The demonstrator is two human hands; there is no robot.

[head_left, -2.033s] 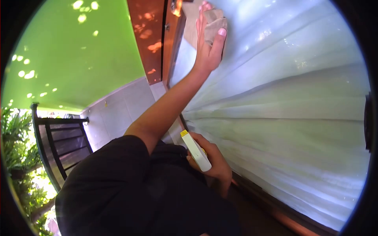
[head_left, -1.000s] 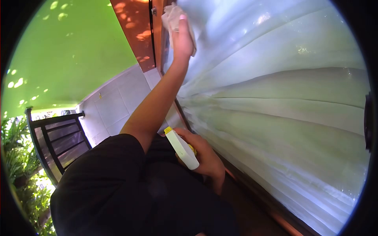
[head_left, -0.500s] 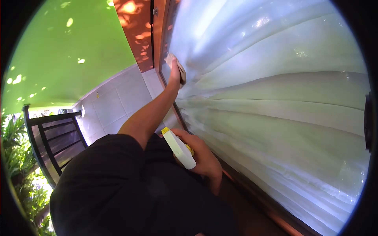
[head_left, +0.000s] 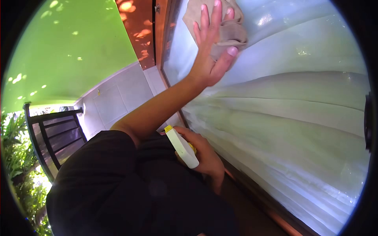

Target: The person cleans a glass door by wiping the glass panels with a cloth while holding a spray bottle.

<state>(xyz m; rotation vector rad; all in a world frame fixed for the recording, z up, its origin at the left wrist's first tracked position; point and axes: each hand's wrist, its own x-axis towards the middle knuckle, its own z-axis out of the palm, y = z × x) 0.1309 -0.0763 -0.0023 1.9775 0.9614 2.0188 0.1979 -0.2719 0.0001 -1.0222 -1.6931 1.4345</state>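
Observation:
My left hand (head_left: 208, 55) reaches up against a large glass pane (head_left: 291, 102), its fingers stretched over a beige cloth (head_left: 232, 33). The cloth is bunched under the palm and by the thumb, held pressed to the glass. Lower down, close to my body, my right hand (head_left: 206, 155) is wrapped round a spray bottle. The bottle's white spray head (head_left: 182, 149) has a yellow nozzle (head_left: 168, 128) that points up and left. Its lower body is hidden behind the hand.
Pale draped curtains hang behind the pane. A brown wooden frame (head_left: 160, 43) borders the glass. Left of it are a green wall (head_left: 78, 51), grey tiles (head_left: 112, 100), a dark metal railing (head_left: 59, 126) and plants (head_left: 17, 153). A dark handle (head_left: 368, 122) sits at the far right.
My left hand has moved right and upward across the glass with the cloth, from beside the frame to further in on the pane. The right hand and the spray bottle have hardly moved.

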